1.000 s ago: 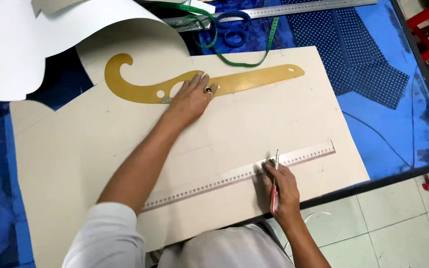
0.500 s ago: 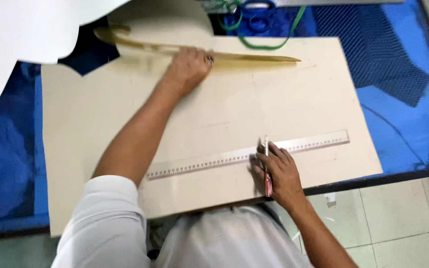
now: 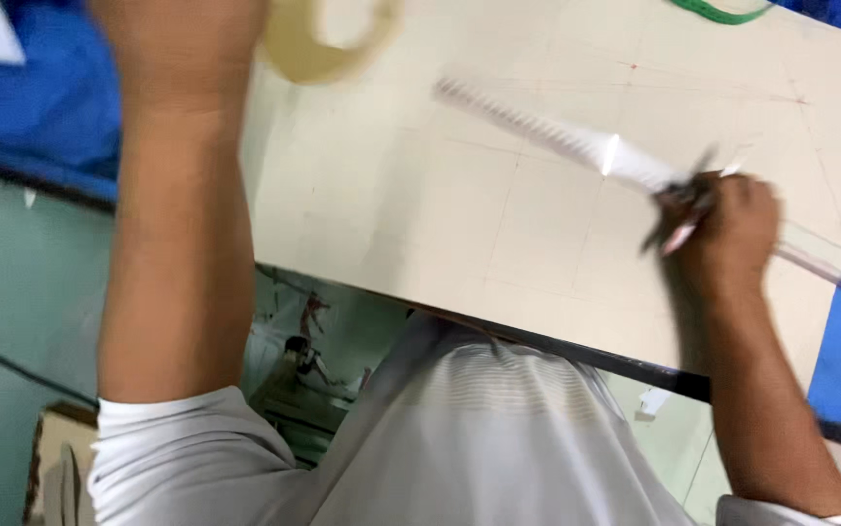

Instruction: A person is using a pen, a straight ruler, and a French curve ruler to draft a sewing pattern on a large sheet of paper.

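Right hand (image 3: 732,219) grips a pencil (image 3: 678,237) on the clear ruler (image 3: 576,144) across faintly lined pattern paper (image 3: 420,205), left hand (image 3: 177,49) clutches the yellow curve (image 3: 328,49); drafting looks unfinished.

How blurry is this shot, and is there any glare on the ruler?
Head view: heavy motion blur smears the left hand and the curved template; the clear ruler shows one bright glare spot; the right hand and its pens are soft.
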